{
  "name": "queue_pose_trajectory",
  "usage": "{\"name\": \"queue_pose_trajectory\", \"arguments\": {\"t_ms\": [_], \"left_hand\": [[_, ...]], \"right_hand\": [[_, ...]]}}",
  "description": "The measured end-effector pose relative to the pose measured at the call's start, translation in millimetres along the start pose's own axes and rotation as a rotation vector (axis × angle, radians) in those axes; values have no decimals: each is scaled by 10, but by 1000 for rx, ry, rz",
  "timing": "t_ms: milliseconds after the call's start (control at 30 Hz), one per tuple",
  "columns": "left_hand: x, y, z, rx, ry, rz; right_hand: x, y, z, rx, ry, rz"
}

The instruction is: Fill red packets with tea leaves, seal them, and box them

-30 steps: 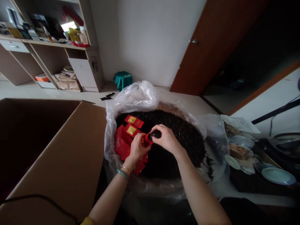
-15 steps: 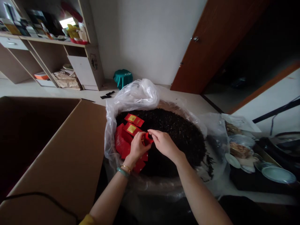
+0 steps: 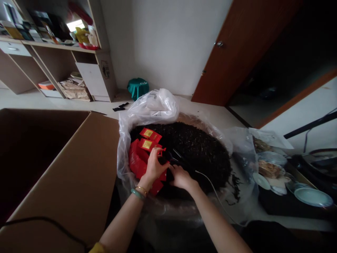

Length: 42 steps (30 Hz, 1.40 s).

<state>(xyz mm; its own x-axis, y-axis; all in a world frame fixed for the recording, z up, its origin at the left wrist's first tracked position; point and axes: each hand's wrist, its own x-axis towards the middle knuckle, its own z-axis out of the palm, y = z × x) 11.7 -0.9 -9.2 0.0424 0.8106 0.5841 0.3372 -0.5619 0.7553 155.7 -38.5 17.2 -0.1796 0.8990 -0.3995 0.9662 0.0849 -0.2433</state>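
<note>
Over the middle of the clear plastic bag, the left hand held a red packet, thumb and fingers pinching it in a half-closed grip, seemingly so that spills would drop back onto the dark leaves. Just beside it, toward four o'clock, the right hand had its fingers curled near a black tool; whether that grip closed around it could not be told. A pale cord ran toward five o'clock. Other red packets lay at the bag's nine to ten o'clock, probably for easy left-hand reach.
</note>
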Motion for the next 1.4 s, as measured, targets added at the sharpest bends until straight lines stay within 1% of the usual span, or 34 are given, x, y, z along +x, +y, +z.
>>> {"name": "queue_pose_trajectory", "arguments": {"t_ms": [67,167,267,333,433,533,633,700,800,900,1000,1100,1167,1267,1333,1400], "left_hand": [[-3,12,-13,6,-17,11],[-1,28,-25,16,-46,3],[8,47,-31,25,-62,-12],[14,58,-32,34,-57,-16],[18,64,-29,40,-43,-22],[19,60,-26,36,-56,-45],[16,50,-29,31,-77,-50],[12,42,-31,25,-87,-45],[8,28,-29,28,-86,-43],[10,22,-24,49,-81,-41],[15,23,-25,77,-95,-36],[16,20,-27,97,-107,-39],[12,15,-28,106,-115,-40],[6,9,-30,119,-137,-28],[5,7,-30,123,-146,-16],[7,9,-28,122,-139,-13]], "right_hand": [[3,-77,92,-61,22,0],[8,-109,153,-30,76,-54],[23,-16,165,64,123,-69],[16,94,122,156,189,-69],[-64,253,-79,344,317,-110],[-222,301,-407,509,464,-187],[-352,179,-701,533,632,-261],[-375,35,-813,493,677,-319],[-318,-167,-848,415,669,-351],[-235,-267,-804,365,638,-320],[-198,-268,-766,329,631,-290],[-205,-231,-743,289,634,-305],[-213,-214,-723,231,623,-310],[-207,-224,-694,141,595,-281],[-198,-243,-699,142,604,-268],[-205,-244,-729,208,647,-283]]}}
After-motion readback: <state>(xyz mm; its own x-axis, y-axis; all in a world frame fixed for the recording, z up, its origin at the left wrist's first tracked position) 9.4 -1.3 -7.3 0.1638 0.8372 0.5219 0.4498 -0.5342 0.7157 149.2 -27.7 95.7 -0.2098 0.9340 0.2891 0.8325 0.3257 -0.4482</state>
